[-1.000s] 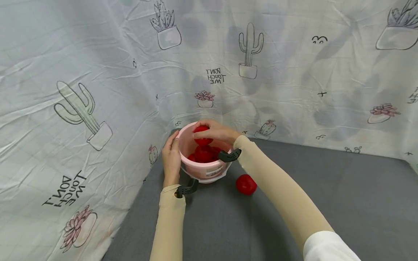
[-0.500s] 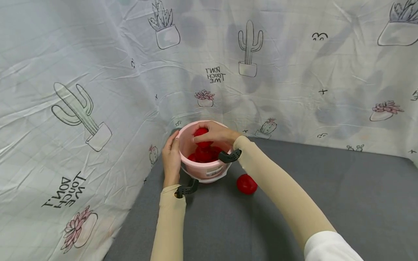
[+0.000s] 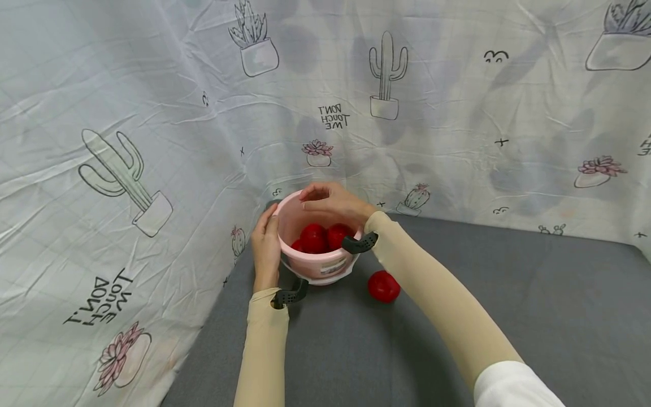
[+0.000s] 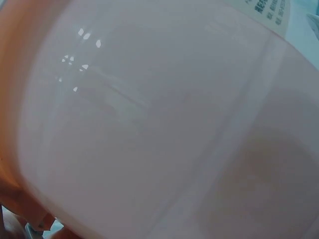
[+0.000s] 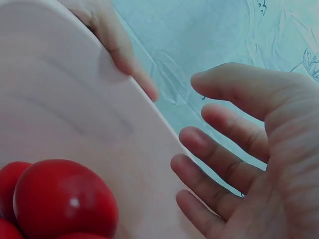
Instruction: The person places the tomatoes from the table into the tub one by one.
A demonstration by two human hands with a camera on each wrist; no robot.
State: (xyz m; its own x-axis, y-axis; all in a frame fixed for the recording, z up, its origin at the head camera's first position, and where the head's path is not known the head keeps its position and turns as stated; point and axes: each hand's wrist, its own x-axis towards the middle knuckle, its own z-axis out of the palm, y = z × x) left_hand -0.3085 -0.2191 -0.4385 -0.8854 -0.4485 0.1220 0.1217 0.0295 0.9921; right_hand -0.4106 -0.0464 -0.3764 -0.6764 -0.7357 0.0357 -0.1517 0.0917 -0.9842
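A pink bucket [image 3: 305,259] with a pale handle hanging at its front stands near the corner of the grey table. My left hand [image 3: 265,249] holds its left side by the rim; the wall [image 4: 149,124] fills the left wrist view. Several glossy red tomatoes [image 3: 313,238] lie inside, with one tomato [image 5: 65,199] large in the right wrist view. Over the bucket's back right rim hovers my right hand [image 3: 335,202], fingers loosely bent and nothing between them. Another tomato [image 3: 383,286] lies on the table, right of the bucket and beside my right forearm.
A white curtain [image 3: 437,113] printed with cacti rises behind the table and along its left side. The grey table top [image 3: 335,350] stretches toward me and to the right. Black wrist straps [image 3: 360,243] sit on both wrists.
My right hand has lowered a tomato onto the others in the bucket and let go of it, then lifted slightly. My left hand stays on the bucket.
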